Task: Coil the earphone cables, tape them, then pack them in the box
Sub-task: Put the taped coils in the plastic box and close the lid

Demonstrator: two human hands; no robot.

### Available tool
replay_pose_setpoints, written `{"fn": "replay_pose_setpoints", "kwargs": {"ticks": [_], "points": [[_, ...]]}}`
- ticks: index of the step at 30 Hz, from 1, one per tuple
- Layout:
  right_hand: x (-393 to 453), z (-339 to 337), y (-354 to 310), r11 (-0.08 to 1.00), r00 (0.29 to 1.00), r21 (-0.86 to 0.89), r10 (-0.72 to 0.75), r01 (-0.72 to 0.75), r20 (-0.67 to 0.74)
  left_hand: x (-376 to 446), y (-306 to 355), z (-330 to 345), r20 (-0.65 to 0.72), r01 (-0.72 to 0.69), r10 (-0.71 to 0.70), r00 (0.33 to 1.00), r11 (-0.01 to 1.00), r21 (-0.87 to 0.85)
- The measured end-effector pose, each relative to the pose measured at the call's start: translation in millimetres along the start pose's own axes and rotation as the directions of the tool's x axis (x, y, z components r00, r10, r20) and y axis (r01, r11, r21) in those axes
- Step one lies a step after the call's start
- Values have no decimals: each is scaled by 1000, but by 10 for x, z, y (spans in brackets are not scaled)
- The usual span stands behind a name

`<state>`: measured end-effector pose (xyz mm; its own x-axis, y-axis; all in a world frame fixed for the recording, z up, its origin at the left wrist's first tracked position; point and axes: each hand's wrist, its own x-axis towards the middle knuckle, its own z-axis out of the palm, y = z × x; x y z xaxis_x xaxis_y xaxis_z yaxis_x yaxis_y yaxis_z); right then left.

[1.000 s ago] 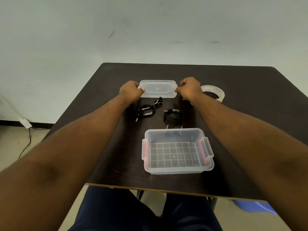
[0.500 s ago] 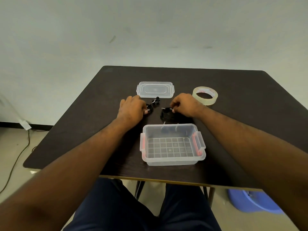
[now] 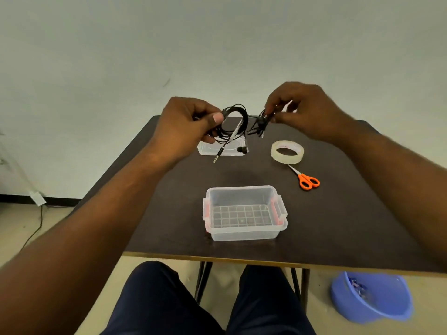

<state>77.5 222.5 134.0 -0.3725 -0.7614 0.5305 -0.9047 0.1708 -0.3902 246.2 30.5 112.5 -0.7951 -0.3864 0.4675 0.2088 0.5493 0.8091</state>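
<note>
Coiling step: left hand (image 3: 186, 126) grips coiled earphone cable (image 3: 235, 126), right hand (image 3: 300, 112) pinches second bundle (image 3: 262, 122); tape roll (image 3: 287, 151) next.

A dark table (image 3: 338, 226) with a matt wood-grain laminate top and a pale strip along its near edge carries a clear plastic box (image 3: 244, 213), smooth and faintly frosted, with a moulded grid on its floor and red plastic latches at both ends. Behind it lies a lid (image 3: 210, 149) of the same clear plastic. A roll of tape (image 3: 287, 152) looks glossy and translucent. The scissors (image 3: 306, 179) pair glossy orange plastic handles with bright metal blades. The black earphone cables (image 3: 235, 124) appear rubbery and matt, one ending in a shiny metal plug. A smooth blue plastic basin (image 3: 372, 298) sits on the floor.
</note>
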Motion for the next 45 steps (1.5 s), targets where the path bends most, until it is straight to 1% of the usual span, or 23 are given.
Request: {"fn": "replay_pose_setpoints", "kwargs": {"ticks": [2, 5, 8, 13, 15, 18, 19, 21, 23, 25, 27, 29, 33, 34, 35, 36, 37, 38, 39, 41, 42, 44, 45], "points": [[-118, -107, -123, 999, 1000, 45, -30, 30, 8, -145, 48, 20, -2, 7, -7, 1000, 998, -54], [-336, -128, -265, 991, 997, 128, -46, 38, 60, -355, 12, 95, -4, 18, -18, 1000, 998, -68], [-531, -37, -331, 976, 991, 214, -61, 35, 116, -509, -93, 140, 5, 5, -5, 1000, 1000, -12], [-701, 157, -353, 965, 974, 235, -157, 116, 165, -616, -224, 109, 41, 24, -27, 999, 997, 77], [-731, 223, -328, 966, 967, 229, -163, 117, 195, -620, -270, 120, 74, 77, -87, 993, 989, 127], [-758, 316, -251, 985, 954, 156, -118, 77, 277, -594, -341, 230, 181, 166, -211, 961, 958, 234], [-760, 345, -224, 991, 947, 123, -93, 58, 307, -569, -373, 281, 207, 174, -246, 947, 933, 315], [-757, 390, -181, 996, 930, 80, -68, 42, 362, -523, -422, 379, 233, 145, -298, 926, 848, 510], [-737, 430, -155, 996, 912, 83, -54, 22, 407, -480, -464, 468, 267, 52, -301, 915, 747, 663], [-707, 484, -120, 995, 897, 98, -40, -3, 440, -462, -498, 538, 328, -81, -275, 904, 643, 762], [-674, 554, -78, 998, 881, 66, -22, -11, 473, -456, -539, 587, 359, -158, -253, 898, 575, 802], [-644, 636, -39, 1000, 869, 28, -19, 6, 494, -447, -576, 629, 367, -192, -232, 901, 545, 816], [-628, 822, -4, 993, 840, -73, -39, 93, 541, -433, -614, 649, 403, -283, -182, 897, 462, 840], [-628, 859, 1, 990, 837, -95, -38, 106, 546, -434, -620, 629, 414, -303, -158, 896, 465, 832], [-628, 882, 9, 986, 839, -111, -41, 121, 543, -439, -631, 604, 424, -310, -125, 897, 505, 805], [-627, 886, 16, 983, 848, -122, -52, 136, 527, -447, -637, 570, 420, -291, -90, 903, 593, 751], [-617, 877, 34, 984, 867, -117, -62, 137, 495, -448, -639, 532, 397, -240, -66, 915, 702, 670], [-602, 857, 60, 990, 891, -86, -60, 110, 450, -437, -645, 494, 346, -171, -53, 937, 795, 582], [-578, 836, 95, 998, 914, -32, -43, 61, 403, -404, -670, 465, 278, -110, -45, 959, 849, 518], [-502, 819, 189, 995, 943, 78, 28, -57, 332, -270, -786, 427, 139, -20, -50, 989, 888, 459], [-447, 839, 256, 986, 948, 116, 78, -118, 310, -179, -864, 415, 78, 38, -79, 994, 905, 424], [-305, 931, 423, 961, 946, 146, 191, -234, 262, 29, -1044, 403, -25, 195, -197, 980, 936, 294], [-229, 1001, 517, 947, 939, 145, 249, -287, 237, 143, -1141, 406, -67, 281, -273, 960, 934, 220]]}}
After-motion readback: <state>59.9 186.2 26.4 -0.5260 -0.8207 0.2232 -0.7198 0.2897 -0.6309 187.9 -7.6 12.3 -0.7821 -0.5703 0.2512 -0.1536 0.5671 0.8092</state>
